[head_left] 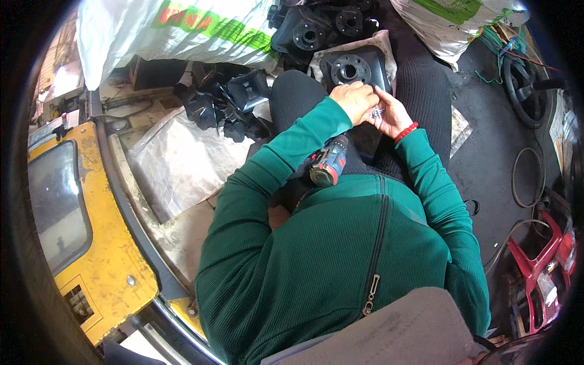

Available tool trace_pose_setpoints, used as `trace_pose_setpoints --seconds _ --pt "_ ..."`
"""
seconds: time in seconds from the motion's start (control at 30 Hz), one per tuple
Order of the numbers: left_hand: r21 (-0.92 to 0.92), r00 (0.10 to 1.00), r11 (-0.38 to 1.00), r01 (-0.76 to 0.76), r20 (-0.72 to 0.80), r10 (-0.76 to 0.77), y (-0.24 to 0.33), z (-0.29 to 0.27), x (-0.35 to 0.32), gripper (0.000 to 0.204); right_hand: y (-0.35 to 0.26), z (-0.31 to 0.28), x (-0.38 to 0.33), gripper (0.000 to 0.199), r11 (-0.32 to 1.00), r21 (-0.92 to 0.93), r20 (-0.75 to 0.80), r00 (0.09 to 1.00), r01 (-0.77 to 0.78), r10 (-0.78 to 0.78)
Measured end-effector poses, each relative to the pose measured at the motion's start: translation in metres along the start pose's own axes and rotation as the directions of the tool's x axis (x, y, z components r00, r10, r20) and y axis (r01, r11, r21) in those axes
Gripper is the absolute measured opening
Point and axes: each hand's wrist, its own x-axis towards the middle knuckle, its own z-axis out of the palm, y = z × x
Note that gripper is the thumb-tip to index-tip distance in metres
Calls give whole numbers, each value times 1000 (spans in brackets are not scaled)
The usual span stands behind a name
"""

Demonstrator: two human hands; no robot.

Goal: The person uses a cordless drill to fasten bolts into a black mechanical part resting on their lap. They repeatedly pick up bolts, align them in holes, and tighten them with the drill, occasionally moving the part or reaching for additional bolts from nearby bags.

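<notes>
Silvery small metal screws (377,112) are pinched between left hand (356,101) and cupped right hand (389,114). At 12 o'clock a black flanged plastic housing (351,69) rests on the knees; at 7 o'clock, a blue-red cordless drill (327,163) in the lap.

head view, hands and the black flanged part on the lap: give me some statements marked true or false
1. Both hands meet over a few small metal screws. True: the left hand and right hand pinch the small metal screws together.
2. The blue and red cordless drill is held in the right hand. False: it lies in the lap, unheld.
3. The black round-flanged plastic part sits just beyond the hands. True.
4. A red bracelet is on the left wrist. False: it is on the right wrist.
5. The sleeves are yellow. False: they are green.
</notes>
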Motion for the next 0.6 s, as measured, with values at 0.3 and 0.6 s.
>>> trace_pose_setpoints --seconds 0.3,0.6 --pt "-179 972 966 187 -111 -209 -51 6 10 11 4 12 -2 43 972 -176 -305 931 154 -203" --pt "308 974 942 132 134 -181 -37 12 36 22 8 12 -4 44 957 -205 -318 911 205 -263"
